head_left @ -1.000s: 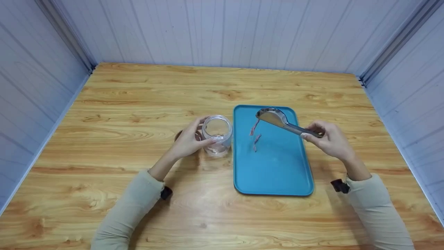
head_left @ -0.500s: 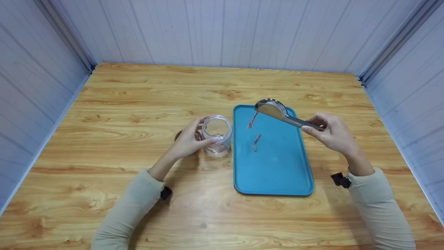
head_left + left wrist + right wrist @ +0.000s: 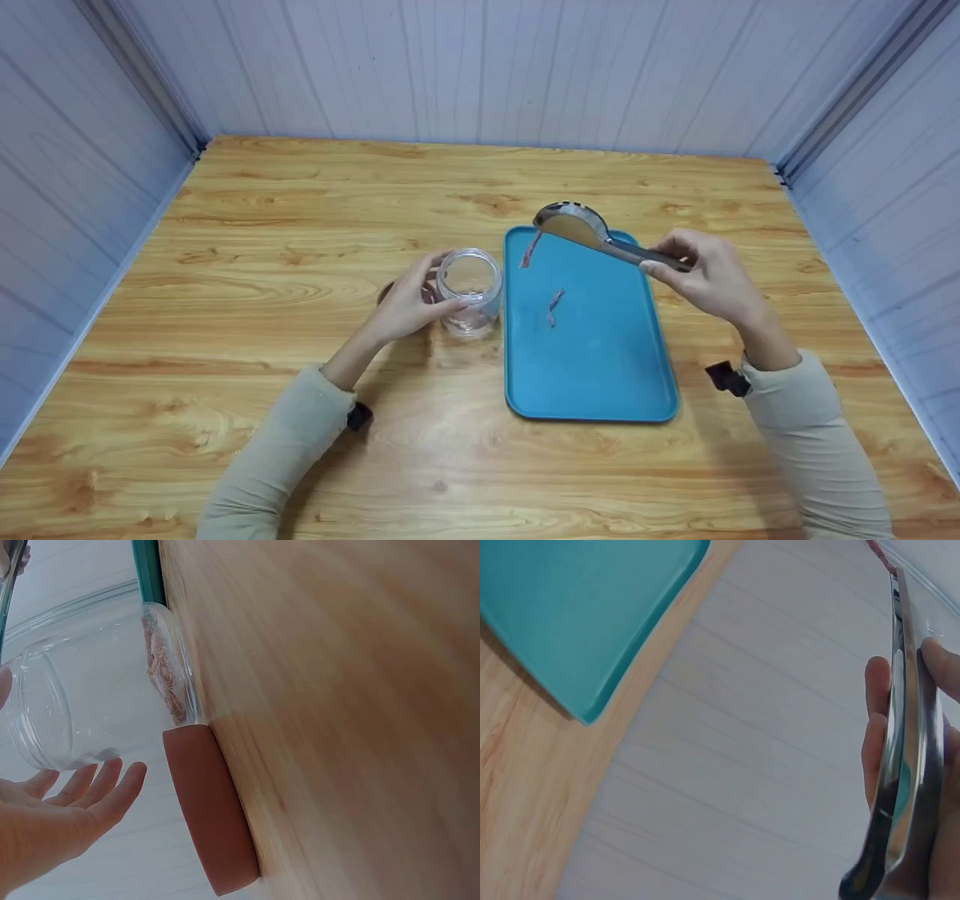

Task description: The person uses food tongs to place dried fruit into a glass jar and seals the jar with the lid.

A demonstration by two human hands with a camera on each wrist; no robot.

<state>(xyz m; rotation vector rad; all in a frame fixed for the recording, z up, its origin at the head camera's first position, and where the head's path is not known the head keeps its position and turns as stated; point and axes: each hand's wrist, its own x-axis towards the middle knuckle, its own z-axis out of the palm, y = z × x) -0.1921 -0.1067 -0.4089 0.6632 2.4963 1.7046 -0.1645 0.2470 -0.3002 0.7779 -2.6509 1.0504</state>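
My left hand (image 3: 407, 309) holds a clear jar (image 3: 471, 321) upright on the table, thumb on the near side and fingers round the far side. In the left wrist view, reddish-brown strips (image 3: 161, 669) lie at the jar's bottom; its mouth is uncovered. My right hand (image 3: 709, 279) grips metal tongs (image 3: 576, 231) above the blue tray (image 3: 600, 375). From the tongs' tip hangs a thin reddish strip (image 3: 529, 251), up and to the right of the jar. Another thin strip (image 3: 555, 307) lies on the tray. The right wrist view shows the tongs' arms (image 3: 900, 787) squeezed close together.
A round brown lid (image 3: 210, 810) rests on the table just left of the jar, partly behind my left hand in the head view. The tray's left rim is close to the jar. Pale panel walls (image 3: 450, 67) enclose the wooden table (image 3: 300, 210).
My right hand has risen and shifted left, carrying the tongs and hanging strip up and toward the jar. The left hand and jar have stayed in place.
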